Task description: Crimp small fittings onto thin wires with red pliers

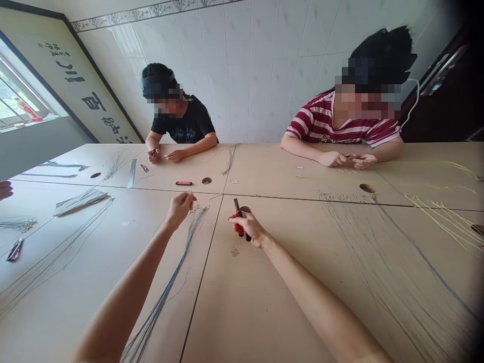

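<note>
My right hand (252,227) is wrapped round small pliers (240,220) with red and black handles, their dark metal tip pointing up and away from me. My left hand (181,209) is closed in a pinch just left of the top end of a bundle of thin grey-blue cords (180,257). What the pinched fingers hold, if anything, is too small to make out. Small shiny metal pieces (197,207) sit at the bundle's far end, and its cords run along the table towards me, right of my left forearm.
Two people sit across the table (264,282), their hands working low over it. A red and black marker-like stick (184,183) lies beside a round hole (206,180). More grey cords (355,252) and yellow cords (440,222) spread at right; another person's hand (5,189) shows at far left.
</note>
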The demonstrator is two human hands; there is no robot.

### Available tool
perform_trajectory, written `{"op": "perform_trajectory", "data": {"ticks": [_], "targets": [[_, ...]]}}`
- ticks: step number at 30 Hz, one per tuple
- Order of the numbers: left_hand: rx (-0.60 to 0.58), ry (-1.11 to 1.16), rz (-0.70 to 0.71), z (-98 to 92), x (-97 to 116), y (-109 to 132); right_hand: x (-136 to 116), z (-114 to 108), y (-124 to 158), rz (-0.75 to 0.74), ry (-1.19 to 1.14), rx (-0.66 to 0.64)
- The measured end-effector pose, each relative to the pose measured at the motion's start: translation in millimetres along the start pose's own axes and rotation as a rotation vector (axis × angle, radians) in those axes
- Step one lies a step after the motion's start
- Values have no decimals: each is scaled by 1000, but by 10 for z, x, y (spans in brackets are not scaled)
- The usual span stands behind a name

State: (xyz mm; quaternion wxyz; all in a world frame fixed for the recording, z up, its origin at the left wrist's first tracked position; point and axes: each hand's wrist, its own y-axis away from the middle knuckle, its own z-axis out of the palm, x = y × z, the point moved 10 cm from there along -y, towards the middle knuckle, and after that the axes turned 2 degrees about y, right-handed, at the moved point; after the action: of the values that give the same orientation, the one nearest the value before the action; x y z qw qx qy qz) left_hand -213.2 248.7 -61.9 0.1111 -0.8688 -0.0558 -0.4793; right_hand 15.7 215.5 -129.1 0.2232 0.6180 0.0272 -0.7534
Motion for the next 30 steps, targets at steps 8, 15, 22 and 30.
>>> {"op": "perform_trajectory", "data": {"ticks": [8, 15, 22, 30], "targets": [[-189, 165, 102, 428, 616, 399, -225, 200, 8, -18, -70, -12], [-251, 144, 119, 496, 892, 615, -221, 321, 171, 25, -207, -40], [-308, 71, 180, 623, 999, 819, -218, 459, 308, 141, -498, -97], [-304, -11, 200, 575, 1138, 978, -240, 340, 398, 162, -613, -18]]}}
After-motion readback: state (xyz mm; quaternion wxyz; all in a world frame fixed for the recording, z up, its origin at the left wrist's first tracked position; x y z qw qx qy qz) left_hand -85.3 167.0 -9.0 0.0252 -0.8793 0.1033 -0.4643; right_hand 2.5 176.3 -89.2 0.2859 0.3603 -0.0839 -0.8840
